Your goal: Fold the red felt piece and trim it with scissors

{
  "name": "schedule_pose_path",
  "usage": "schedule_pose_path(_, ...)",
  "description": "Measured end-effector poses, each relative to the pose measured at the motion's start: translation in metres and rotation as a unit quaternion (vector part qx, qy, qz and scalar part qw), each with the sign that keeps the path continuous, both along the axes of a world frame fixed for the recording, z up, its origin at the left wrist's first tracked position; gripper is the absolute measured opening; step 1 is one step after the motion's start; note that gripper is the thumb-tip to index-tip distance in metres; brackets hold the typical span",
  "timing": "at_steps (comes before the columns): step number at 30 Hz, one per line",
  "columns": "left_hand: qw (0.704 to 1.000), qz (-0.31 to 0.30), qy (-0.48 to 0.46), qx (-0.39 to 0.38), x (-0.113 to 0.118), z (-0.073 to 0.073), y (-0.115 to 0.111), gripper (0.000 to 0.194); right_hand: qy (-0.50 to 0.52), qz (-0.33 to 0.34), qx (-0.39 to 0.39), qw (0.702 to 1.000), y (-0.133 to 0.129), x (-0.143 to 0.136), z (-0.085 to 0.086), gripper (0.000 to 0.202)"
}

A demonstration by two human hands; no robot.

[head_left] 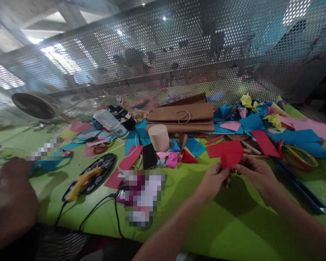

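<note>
Both my hands hold one piece of red paper just above the green table. My left hand pinches its lower left edge. My right hand pinches the lower right edge. The paper looks folded to a point at the bottom, and its upper part spreads out flat between my fingers.
Loose red, blue, pink and yellow paper scraps lie behind my hands, with brown paper bags, a beige cone-shaped cup and red-and-yellow scissors. A glue gun rests on a black disc at left. Another person's arm is at far left.
</note>
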State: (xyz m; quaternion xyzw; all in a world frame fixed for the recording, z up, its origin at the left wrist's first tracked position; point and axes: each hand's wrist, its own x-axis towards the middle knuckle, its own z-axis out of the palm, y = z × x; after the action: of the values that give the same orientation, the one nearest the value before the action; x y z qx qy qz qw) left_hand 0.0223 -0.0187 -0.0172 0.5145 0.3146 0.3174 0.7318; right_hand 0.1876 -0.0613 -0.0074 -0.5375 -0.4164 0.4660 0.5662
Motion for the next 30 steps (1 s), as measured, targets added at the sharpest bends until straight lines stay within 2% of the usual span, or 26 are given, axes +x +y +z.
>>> schedule_pose_path(4, 1.000, -0.013, 0.017, 0.016, -0.001, 0.003, -0.002, 0.038, -0.036, -0.014, -0.012, 0.999, -0.002, 0.001, 0.000, 0.031)
schedule_pose_path(11, 0.997, -0.023, 0.038, 0.056, 0.001, 0.009, -0.006, 0.032, -0.005, -0.077, -0.007, 0.997, -0.004, 0.001, 0.008, 0.027)
schedule_pose_path(15, 0.999, -0.020, 0.023, 0.046, 0.001, 0.008, -0.006, 0.031, 0.012, -0.100, 0.009, 0.995, -0.001, 0.008, 0.007, 0.023)
schedule_pose_path(20, 1.000, -0.003, 0.005, -0.005, -0.004, 0.009, -0.005, 0.036, 0.069, -0.200, 0.061, 0.975, 0.007, 0.032, 0.005, 0.021)
schedule_pose_path(22, 0.999, 0.009, -0.016, -0.029, -0.005, 0.010, -0.003, 0.038, 0.060, -0.179, 0.056, 0.980, 0.008, 0.035, 0.004, 0.022)
schedule_pose_path(25, 0.996, -0.001, -0.046, -0.071, -0.005, 0.012, -0.002, 0.042, 0.042, -0.093, 0.030, 0.994, 0.008, 0.026, 0.004, 0.027)
schedule_pose_path(30, 0.990, -0.036, -0.066, -0.116, -0.005, 0.014, -0.002, 0.050, 0.075, 0.001, 0.020, 0.997, 0.004, 0.011, 0.004, 0.048)
